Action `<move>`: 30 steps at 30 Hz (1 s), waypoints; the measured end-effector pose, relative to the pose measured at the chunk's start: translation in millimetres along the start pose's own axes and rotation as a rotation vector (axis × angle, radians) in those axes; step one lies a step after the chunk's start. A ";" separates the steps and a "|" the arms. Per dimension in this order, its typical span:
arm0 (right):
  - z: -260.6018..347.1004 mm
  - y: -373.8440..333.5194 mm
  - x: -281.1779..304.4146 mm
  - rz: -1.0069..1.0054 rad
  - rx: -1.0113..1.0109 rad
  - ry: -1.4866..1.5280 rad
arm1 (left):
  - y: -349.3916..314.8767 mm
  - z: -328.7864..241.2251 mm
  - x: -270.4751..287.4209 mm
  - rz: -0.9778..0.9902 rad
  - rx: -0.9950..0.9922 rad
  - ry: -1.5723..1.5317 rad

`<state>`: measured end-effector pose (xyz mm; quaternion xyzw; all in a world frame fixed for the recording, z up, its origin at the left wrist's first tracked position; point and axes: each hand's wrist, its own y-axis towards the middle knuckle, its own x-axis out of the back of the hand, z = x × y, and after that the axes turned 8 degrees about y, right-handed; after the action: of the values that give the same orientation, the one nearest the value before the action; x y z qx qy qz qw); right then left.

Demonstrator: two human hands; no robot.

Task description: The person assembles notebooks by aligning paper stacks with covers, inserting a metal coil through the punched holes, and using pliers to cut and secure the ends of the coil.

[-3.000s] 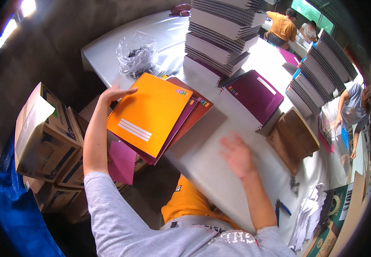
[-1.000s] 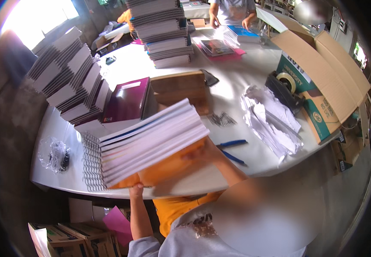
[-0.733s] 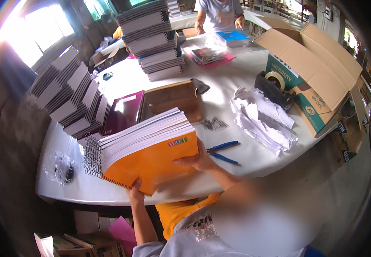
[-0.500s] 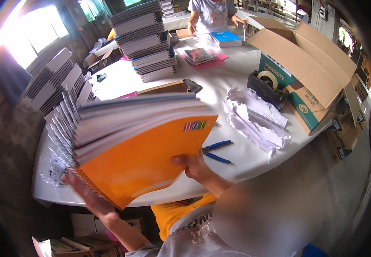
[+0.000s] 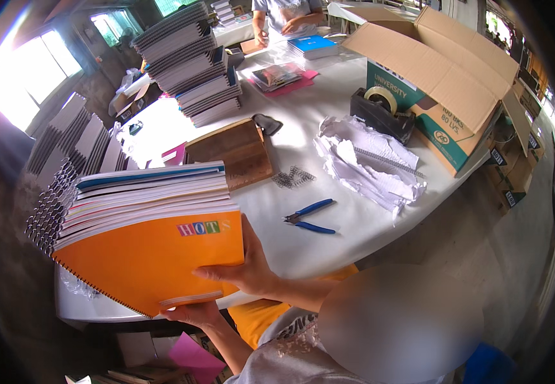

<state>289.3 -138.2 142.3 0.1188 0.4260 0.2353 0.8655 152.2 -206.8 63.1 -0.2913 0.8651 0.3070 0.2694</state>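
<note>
Both my hands hold a thick stack of spiral notebooks (image 5: 123, 249), orange cover toward me, above the near left of the table. My right hand (image 5: 248, 265) grips its right side, with the thumb across the orange cover and the other fingers hidden behind. Under the lower edge, my left hand (image 5: 194, 312) is closed on the stack, its fingers partly hidden. The wire spines (image 5: 50, 208) bunch along the left side. To the right of the stack lie blue-handled wire cutters (image 5: 309, 216), jaws apart, and loose wire coil pieces (image 5: 294, 177).
Beyond my hands lies a brown wooden board (image 5: 232, 153). Tall notebook piles (image 5: 191, 70) stand behind it and to the left (image 5: 75, 137). Crumpled paper (image 5: 370, 166), a black tape dispenser (image 5: 382, 115) and an open carton (image 5: 447, 83) are at right. Another person (image 5: 290, 16) works across the table.
The notebook stack has moved left and down and now shows its page edges more squarely. My left hand has shifted from the spiral side to the lower edge.
</note>
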 end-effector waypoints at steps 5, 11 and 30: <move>8.3 3.9 24.4 0.204 -0.039 -0.197 | 13.9 -7.1 0.3 -0.217 0.040 0.082; 72.3 28.7 154.9 0.378 -0.338 -1.789 | 28.2 -97.5 53.5 -0.322 -0.533 0.729; 25.5 5.4 177.8 0.372 -0.122 -1.589 | -87.5 -46.2 71.2 0.154 -0.538 1.614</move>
<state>401.5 -43.3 38.9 0.2714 -0.3548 0.2436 0.8609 148.7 -318.9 15.2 -0.4153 0.7071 0.2180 -0.5292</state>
